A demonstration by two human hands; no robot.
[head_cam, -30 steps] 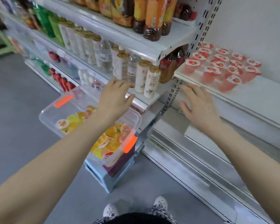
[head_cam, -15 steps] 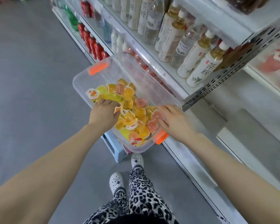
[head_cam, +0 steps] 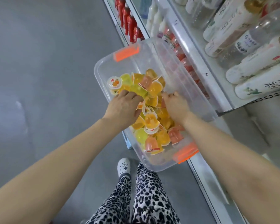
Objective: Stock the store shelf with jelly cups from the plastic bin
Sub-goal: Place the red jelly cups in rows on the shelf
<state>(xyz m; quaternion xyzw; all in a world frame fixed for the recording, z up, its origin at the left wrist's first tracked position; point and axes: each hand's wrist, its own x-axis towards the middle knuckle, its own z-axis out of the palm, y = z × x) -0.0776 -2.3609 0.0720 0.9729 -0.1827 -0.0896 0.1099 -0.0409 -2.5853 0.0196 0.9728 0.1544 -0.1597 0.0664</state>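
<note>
Jelly cups [head_cam: 150, 120], domed and translucent in yellow, orange and pink with white printed lids, lie heaped in the clear rigid plastic bin [head_cam: 103, 67] with orange latches [head_cam: 126, 53]. The bin sits beside the shelf [head_cam: 199, 73]. My left hand [head_cam: 124, 107] and right hand [head_cam: 176, 106] are both in the heap with bent fingers. I cannot tell whether they grip any cup.

Left hand [head_cam: 124, 105] fingertips buried among jelly cups [head_cam: 152, 89]; right hand [head_cam: 176, 105] fingers hidden likewise.
</note>
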